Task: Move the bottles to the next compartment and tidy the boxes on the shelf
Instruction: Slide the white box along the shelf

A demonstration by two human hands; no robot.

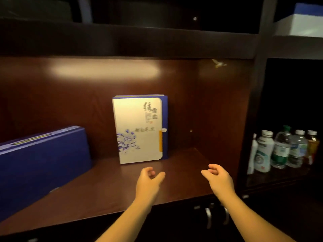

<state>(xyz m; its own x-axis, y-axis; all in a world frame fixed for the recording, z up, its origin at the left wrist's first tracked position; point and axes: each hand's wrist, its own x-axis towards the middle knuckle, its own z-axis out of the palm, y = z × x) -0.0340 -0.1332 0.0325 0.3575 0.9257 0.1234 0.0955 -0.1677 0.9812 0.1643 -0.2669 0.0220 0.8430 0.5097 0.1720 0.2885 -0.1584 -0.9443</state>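
Observation:
A white box [139, 129] with blue flowers and a blue spine stands upright against the back wall of the wide shelf compartment. A larger blue box [40, 163] leans tilted at the left. Several bottles [281, 148] stand in the dark compartment to the right, past the divider. My left hand [149, 179] hovers over the shelf board just in front of the white box, fingers curled apart and holding nothing. My right hand [215, 177] hovers to the right of it, also with fingers apart and holding nothing.
The dark wooden shelf board [183, 172] spans the compartment, with a vertical divider [248, 128] on its right. Cabinet doors with metal handles [208, 215] lie below. A white and blue box [304, 21] sits on the upper right shelf.

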